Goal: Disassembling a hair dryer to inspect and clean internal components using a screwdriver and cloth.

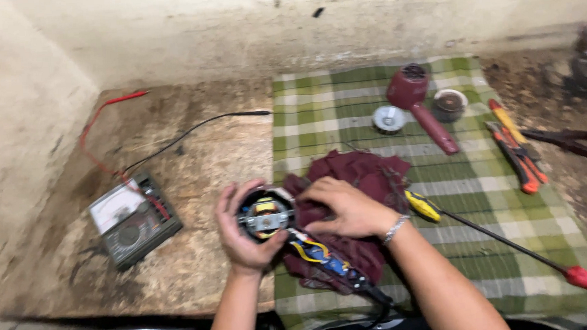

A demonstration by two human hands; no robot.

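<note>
Both hands flank the motor [265, 216]; left hand [238, 233] grip cups it.

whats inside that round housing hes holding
Inside the round housing, cupped by the left hand, a grey metal bracket crosses yellow windings. Coloured wires trail out. Deeper parts are hidden; the right hand covers its right edge.

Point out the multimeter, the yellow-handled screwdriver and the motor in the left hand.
multimeter [132, 221], head view, on its dial face.
yellow-handled screwdriver [422, 206], head view, on the yellow handle.
motor [265, 216], head view, on its exposed centre.
</note>
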